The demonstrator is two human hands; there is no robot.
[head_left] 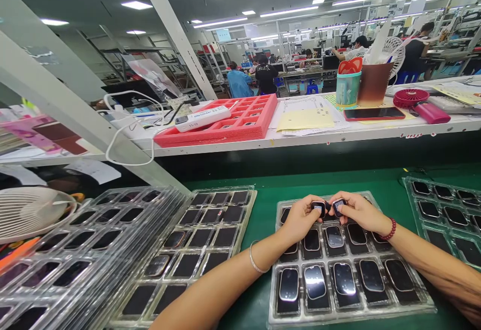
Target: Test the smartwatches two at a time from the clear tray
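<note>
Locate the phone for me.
In the head view, the phone lies right of centre on the white shelf, just in front of the teal cup and brown container, left of the pink fan.

One left hand [303, 217], one right hand [353, 209], two held watches [318, 210], five near-row watches [344, 279] in tray [349, 312], one phone [375, 114].

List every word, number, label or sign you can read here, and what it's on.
"11-10": white device; its other print is too blurred.
Papers: print too small to read.
Held watches: screen marks too small to read.
Black shirt: lettering too blurred.
</note>
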